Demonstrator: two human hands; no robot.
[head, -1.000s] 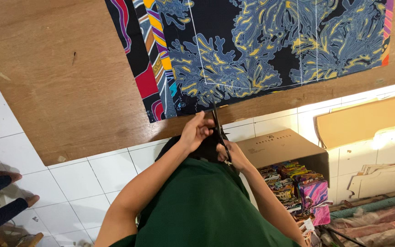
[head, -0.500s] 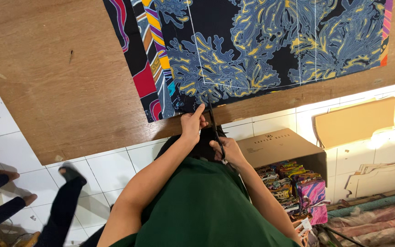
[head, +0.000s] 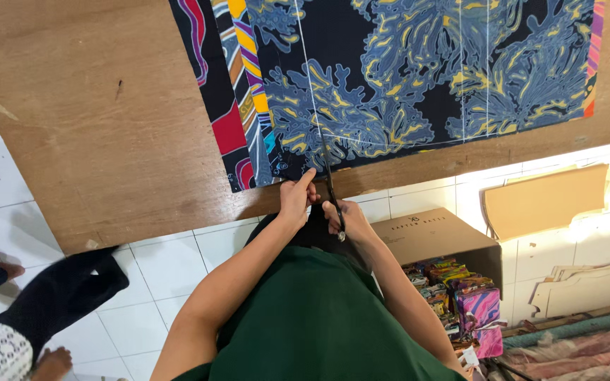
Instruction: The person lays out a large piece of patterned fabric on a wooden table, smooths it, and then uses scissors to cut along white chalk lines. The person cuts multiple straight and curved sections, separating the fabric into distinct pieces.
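A dark batik fabric [head: 404,85] with blue and yellow coral shapes and white chalk lines lies flat on a brown wooden table [head: 107,127]. Its left border has bright stripes. My right hand [head: 347,220] grips black scissors [head: 330,185] at the fabric's near edge, the blades pointing away from me along a chalk line. Just left of the blades, my left hand [head: 296,197] pinches the fabric's edge. My green shirt fills the lower middle of the view.
An open cardboard box [head: 446,243] of colourful folded fabrics stands on the white tiled floor [head: 157,275] to my right. Flat cardboard pieces [head: 545,201] lie beyond it. Another person's dark-clothed limb [head: 58,296] and bare feet are at the lower left.
The scissors have moved a little further into the fabric edge along the chalk line. The other person's dark-clothed limb has come further into view at the lower left.
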